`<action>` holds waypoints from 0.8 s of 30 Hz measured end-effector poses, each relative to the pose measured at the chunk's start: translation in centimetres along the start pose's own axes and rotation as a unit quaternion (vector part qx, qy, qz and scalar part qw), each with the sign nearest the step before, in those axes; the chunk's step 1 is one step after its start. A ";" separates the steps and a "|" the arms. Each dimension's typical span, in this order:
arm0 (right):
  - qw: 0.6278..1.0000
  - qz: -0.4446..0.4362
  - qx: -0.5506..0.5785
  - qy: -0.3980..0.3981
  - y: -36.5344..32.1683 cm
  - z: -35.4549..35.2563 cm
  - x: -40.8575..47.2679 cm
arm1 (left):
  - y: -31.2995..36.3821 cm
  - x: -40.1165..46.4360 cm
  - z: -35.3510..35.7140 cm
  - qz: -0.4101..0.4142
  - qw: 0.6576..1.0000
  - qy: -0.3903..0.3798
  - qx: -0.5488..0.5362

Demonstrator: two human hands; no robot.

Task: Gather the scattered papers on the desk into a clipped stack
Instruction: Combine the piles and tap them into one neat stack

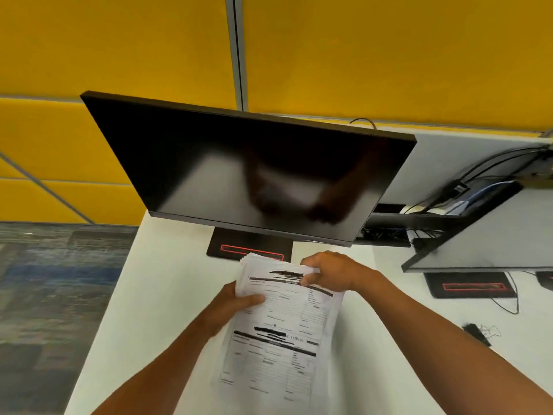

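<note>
**Paper stack held in both hands over white desk**

Two bare forearms enter from the bottom edge and meet at a stack of white printed forms (281, 330), held above the white desk surface (149, 295) in front of the monitor. Left hand (230, 307) grips the stack's left edge, thumb lying across the top sheet, fingers hidden beneath. Right hand (332, 272) pinches the far right corner of the stack, fingers curled over the top edge. Sheet edges at the far end are fanned slightly, not flush. Some printed lines on the top sheet are blacked out.

A black binder clip with silver wire handles (481, 333) lies on the desk to the right, well apart from the stack and from both hands.

Surface: matte white, smooth. A dark flat-screen monitor (239, 169), switched off, stands just beyond the stack on a black base with a red outlined rectangle (250, 244); the far end of the stack overlaps the base in view. A second monitor's pale back (493, 235) sits at right with black cables (478, 172) trailing behind.

Room: yellow padded partition panels (389, 55) behind the desk; mottled grey-blue carpet (54, 295) at left, blurred.
</note>
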State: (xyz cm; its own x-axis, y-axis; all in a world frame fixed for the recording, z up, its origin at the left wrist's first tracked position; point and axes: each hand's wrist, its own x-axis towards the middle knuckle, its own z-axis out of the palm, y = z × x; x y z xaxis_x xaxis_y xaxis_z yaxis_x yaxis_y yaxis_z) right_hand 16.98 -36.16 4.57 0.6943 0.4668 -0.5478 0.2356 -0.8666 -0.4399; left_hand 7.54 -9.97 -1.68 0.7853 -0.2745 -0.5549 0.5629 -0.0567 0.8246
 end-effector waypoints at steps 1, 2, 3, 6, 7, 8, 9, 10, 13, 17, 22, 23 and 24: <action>1.000 0.002 0.005 -0.007 0.4 0.2 0.3 | -0.7 0.2 0.8 0.001 1.000 0.021 -0.015; 1.000 0.006 0.007 -0.011 0.7 0.3 0.6 | -1.1 0.4 1.3 0.003 0.999 0.040 -0.017; 1.000 0.010 0.008 -0.016 1.0 0.6 0.8 | -1.2 0.4 1.6 0.004 0.998 0.053 -0.015; 0.998 0.021 0.060 -0.007 1.9 1.5 1.4 | -1.6 0.3 1.8 0.000 0.998 0.063 -0.001; 0.995 0.026 0.095 0.005 2.3 1.8 1.4 | -1.7 0.2 1.6 -0.002 0.998 0.059 0.001; 0.990 0.029 0.139 0.023 2.7 2.0 1.3 | -1.8 0.0 1.5 -0.005 0.998 0.055 -0.001; 0.979 0.032 0.195 0.043 3.3 2.3 0.9 | -2.0 -0.1 1.2 -0.007 0.998 0.054 -0.011; 0.960 0.036 0.271 0.063 3.7 2.5 0.2 | -2.2 -0.2 0.9 -0.008 0.998 0.053 -0.029; 0.825 0.079 0.554 0.072 4.8 5.3 -2.1 | -3.0 -0.5 0.2 -0.025 0.992 0.060 -0.107; 0.770 0.040 0.636 -0.001 3.3 11.6 -3.5 | -3.8 -0.6 0.4 -0.041 0.982 0.065 -0.170; 0.785 0.100 0.582 0.185 1.1 15.2 -2.6 | -4.7 -0.2 2.4 -0.013 0.970 0.213 -0.116; 0.796 0.103 0.563 0.197 0.9 15.4 -2.5 | -4.7 -0.2 3.0 -0.009 0.966 0.246 -0.084; 0.799 0.108 0.556 0.201 0.9 15.3 -2.5 | -4.5 -0.3 3.4 -0.008 0.963 0.262 -0.058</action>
State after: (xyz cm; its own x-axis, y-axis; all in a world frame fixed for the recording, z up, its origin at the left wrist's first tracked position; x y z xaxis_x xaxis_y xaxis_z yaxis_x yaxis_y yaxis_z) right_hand 5.02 -35.37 -5.36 0.8521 0.0387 -0.5219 -0.5143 -0.1230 -0.8488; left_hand 3.90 -12.91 -4.89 0.7818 0.2499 -0.5713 0.5765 0.0596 0.8149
